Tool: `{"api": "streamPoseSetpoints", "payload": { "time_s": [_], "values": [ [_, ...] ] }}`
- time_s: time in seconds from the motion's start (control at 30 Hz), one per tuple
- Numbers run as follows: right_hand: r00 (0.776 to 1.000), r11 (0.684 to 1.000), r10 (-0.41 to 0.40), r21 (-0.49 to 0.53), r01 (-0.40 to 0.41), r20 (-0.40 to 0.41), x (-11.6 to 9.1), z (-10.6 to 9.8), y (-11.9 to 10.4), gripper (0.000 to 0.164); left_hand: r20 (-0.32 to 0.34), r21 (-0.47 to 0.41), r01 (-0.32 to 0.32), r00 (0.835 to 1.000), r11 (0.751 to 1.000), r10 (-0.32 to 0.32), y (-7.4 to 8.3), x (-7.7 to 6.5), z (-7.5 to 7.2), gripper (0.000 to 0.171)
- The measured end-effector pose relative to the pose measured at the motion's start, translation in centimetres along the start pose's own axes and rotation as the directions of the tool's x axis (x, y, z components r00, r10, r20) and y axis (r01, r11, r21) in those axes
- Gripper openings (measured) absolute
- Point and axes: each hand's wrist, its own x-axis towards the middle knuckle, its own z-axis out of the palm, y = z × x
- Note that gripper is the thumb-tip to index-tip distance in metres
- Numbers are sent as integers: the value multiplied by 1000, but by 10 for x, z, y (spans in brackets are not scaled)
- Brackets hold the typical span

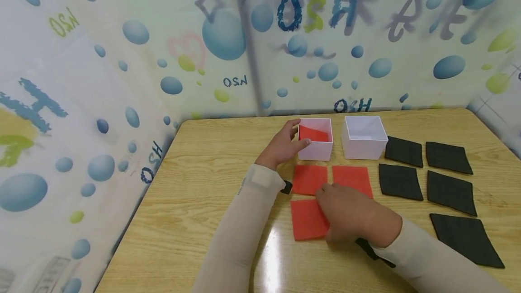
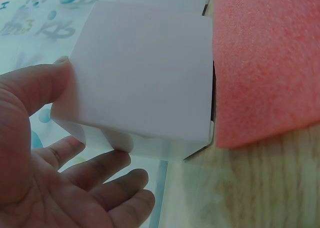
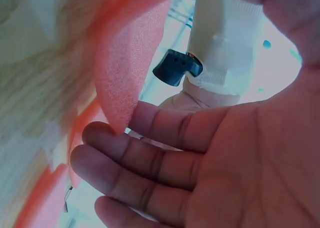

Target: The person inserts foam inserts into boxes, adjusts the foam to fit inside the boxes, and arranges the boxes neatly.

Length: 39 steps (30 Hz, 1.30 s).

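One red square [image 1: 307, 223] by its right edge in the right hand [image 1: 352, 214]

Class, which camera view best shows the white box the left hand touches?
The head view: it shows the white box, its open top and red sheet inside. The left wrist view shows only outer walls, close up; in the right wrist view, it cannot be made out.

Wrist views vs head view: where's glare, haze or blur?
Head: bright glare streak on the table between the arms; left wrist: hazy, wall pattern soft; right wrist: background washed out, red piece blurred toward the top.
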Motion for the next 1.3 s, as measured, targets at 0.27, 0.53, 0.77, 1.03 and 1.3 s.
{"api": "streamPoseSetpoints", "payload": {
  "time_s": [0.27,0.53,0.77,1.03,1.3],
  "values": [
    [999,998,15,58,-18,43,0,-5,6,71,5,-5,1,1000,1000,-1,-1,0,0,76],
    [998,994,9,112,-17,70,-2,-15,13,72,7,7,-4,1000,1000,4,-2,0,-1,75],
    [999,981,-15,196,7,38,-2,-20,25,80,8,10,-8,1000,1000,8,-1,0,-1,75],
    [996,966,-75,244,85,-50,-5,-27,39,70,13,11,-26,1000,1000,26,0,-1,-2,75],
    [988,949,-89,291,123,-126,-6,-35,56,72,12,6,-28,1000,1000,28,0,0,-1,74]
  ]
}}
